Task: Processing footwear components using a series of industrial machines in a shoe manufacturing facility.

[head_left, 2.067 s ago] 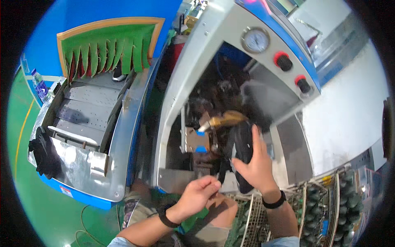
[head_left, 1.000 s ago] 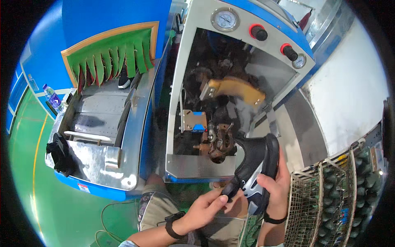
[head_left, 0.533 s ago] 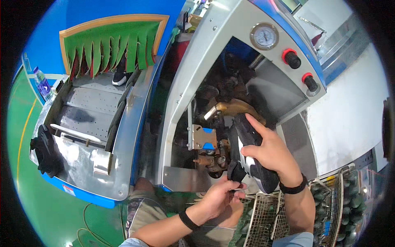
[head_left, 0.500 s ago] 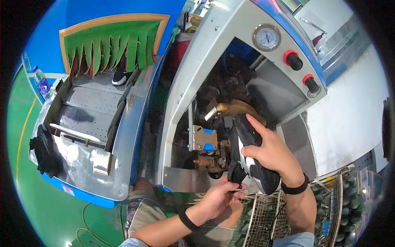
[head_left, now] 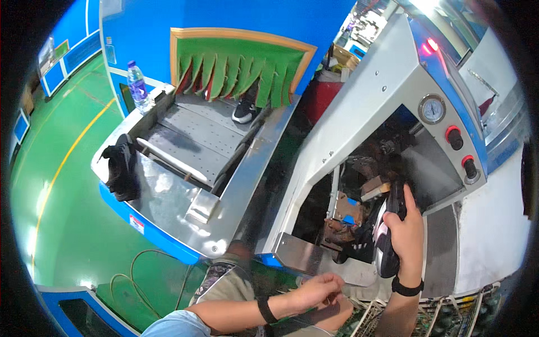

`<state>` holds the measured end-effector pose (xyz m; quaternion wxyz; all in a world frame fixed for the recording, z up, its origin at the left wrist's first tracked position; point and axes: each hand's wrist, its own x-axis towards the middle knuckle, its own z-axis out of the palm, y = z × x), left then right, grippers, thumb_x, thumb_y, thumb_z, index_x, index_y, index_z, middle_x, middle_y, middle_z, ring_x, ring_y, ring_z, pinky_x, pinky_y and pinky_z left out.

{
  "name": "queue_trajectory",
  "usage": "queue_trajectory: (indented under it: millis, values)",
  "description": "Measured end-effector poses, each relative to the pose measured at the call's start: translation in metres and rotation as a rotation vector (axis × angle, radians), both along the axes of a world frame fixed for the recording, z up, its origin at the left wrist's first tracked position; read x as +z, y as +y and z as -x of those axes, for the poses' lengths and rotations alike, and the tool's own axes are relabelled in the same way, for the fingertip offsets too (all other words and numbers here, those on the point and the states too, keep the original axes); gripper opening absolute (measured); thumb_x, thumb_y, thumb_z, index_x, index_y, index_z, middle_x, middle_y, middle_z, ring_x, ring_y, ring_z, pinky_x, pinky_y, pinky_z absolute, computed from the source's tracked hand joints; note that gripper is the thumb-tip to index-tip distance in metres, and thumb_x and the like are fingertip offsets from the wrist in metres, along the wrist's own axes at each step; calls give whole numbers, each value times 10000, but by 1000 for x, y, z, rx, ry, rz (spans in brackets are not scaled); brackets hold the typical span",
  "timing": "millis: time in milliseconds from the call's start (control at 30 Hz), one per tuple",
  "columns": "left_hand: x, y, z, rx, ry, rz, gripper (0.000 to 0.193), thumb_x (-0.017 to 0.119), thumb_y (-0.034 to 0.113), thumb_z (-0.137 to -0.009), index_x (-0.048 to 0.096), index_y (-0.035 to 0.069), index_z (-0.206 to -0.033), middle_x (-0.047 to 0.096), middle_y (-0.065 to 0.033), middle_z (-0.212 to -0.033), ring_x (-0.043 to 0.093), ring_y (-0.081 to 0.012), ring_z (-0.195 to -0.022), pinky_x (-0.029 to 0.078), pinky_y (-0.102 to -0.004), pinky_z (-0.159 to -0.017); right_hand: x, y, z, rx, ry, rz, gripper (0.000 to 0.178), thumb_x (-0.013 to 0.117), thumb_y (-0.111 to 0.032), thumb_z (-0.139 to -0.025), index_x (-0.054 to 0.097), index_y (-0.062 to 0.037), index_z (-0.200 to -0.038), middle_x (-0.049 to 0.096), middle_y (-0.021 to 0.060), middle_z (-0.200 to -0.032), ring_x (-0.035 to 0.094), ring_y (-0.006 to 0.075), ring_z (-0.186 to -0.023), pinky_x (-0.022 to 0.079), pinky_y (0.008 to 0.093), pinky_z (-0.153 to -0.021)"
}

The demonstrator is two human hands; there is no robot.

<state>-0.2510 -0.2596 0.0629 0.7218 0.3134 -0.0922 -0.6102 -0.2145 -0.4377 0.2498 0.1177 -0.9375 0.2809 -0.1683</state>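
Note:
My right hand [head_left: 405,227] is closed round a black shoe [head_left: 386,255] with a white and black sole, holding it upright at the front opening of a grey machine [head_left: 331,151]. The thumb presses on the sole and the index finger stretches along it. Beside the shoe, inside the opening, sit a metal block with blue pieces [head_left: 343,208] and a tan bar [head_left: 375,189]. Lower down, my left hand [head_left: 321,290] is apart from the shoe, just below the machine's front lip. Its fingers are curled together; whether anything small is between them is hidden.
At left stands a conveyor [head_left: 191,135] leading under a green strip curtain [head_left: 236,70], with one sneaker [head_left: 243,112] near the strips. A black shoe [head_left: 119,168] and a bottle [head_left: 136,87] rest on its frame. Wire racks [head_left: 449,314] stand at lower right. A gauge [head_left: 432,108] and knobs are on the machine.
The view has swung left. My left hand has come away from the shoe. My right hand still holds it, now turned more upright at the opening.

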Motion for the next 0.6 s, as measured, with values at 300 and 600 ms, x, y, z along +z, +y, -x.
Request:
queue_trajectory:
  millis: [300,600]
  values:
    - [12,30,25,-105,-233,-85,188,532,200,-1026,593,51,-1124,617,-9,-967,589,-92,-885,498,-258,-777,-23,61,54,-66,-260,213,790,622,-212,-891,254,-204,-1590,536,317,-1193,559,545,-1032,463,541,-913]
    - [53,91,11,-106,143,181,648,507,576,-1008,476,70,-1412,662,-41,-1088,614,-123,-959,520,-332,-831,-71,117,234,285,112,266,492,724,-193,-900,585,-17,-1338,611,241,-1089,562,436,-846,479,481,-724]
